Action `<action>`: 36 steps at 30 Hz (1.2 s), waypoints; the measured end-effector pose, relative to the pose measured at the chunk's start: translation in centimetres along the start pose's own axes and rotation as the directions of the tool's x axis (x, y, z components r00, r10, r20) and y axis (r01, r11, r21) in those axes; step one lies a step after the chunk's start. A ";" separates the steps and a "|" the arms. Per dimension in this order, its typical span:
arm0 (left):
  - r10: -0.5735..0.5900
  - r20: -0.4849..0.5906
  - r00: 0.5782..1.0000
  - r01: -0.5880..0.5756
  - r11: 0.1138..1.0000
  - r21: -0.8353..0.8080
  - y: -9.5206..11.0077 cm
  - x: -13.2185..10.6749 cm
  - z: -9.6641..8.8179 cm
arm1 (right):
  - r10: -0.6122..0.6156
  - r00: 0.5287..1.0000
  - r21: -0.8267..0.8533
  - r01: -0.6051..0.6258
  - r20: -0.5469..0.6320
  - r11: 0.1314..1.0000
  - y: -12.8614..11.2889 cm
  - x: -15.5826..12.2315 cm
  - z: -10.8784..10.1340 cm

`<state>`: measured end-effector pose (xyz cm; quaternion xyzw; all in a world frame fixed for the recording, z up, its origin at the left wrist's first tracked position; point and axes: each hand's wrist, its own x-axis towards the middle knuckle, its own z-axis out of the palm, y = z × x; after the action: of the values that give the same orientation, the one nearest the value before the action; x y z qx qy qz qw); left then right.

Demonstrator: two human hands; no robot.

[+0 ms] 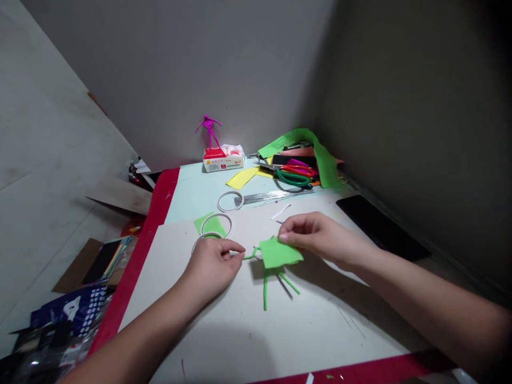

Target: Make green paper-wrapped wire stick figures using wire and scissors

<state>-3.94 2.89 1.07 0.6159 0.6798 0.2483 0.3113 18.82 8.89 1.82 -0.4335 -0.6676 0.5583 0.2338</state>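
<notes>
My right hand (pixel 316 237) pinches the top edge of a square of green craft foam (pixel 280 253) between thumb and fingers. Below the foam, green-wrapped wire legs (pixel 276 282) of a small wire figure spread over the pale board. My left hand (pixel 212 266) is closed around a short green wire arm (pixel 251 254) that sticks out from behind the foam. Just beyond my left hand lie white wire rings (pixel 212 226) on a small green foam piece (pixel 210 225). The figure's middle is hidden behind the foam.
A magenta wire figure (pixel 208 128) stands on a tissue packet (pixel 223 159) at the back. Scissors (pixel 286 173), yellow foam (pixel 242 178), green foam (pixel 316 149) and a bundle of straight wires (pixel 272 196) lie nearby. A black tablet (pixel 380 226) lies to the right; walls close the back and right.
</notes>
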 end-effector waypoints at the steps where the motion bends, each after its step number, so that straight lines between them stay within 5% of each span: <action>1: 0.003 -0.004 1.000 -0.003 1.000 0.018 -0.3 0.1 0.1 | -0.040 0.997 -0.130 0.049 0.070 0.990 0.1 0.4 0.7; 6: 0.006 0.014 1.000 -0.007 0.995 0.100 -1.1 0.4 0.3 | -0.121 0.984 -0.359 0.161 0.131 0.919 0.4 2.6 3.0; 18: 0.068 0.103 0.992 -0.082 0.986 0.143 -1.4 1.0 0.1 | -0.218 0.971 -0.613 0.231 0.097 0.756 0.8 2.6 3.4; 31: 0.099 0.070 0.993 -0.109 0.983 0.147 -1.4 1.1 0.5 | -0.295 0.952 -0.630 0.279 0.083 0.725 1.5 2.9 3.3; 36: 0.128 0.046 0.991 -0.133 0.981 0.140 -0.4 0.7 0.0 | -0.396 0.909 -0.557 0.397 0.129 0.730 1.0 2.2 3.2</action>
<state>-4.29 3.49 0.73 0.6842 0.6482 0.2076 0.2620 15.41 9.00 -0.33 -0.3305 -0.8807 0.2698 0.2060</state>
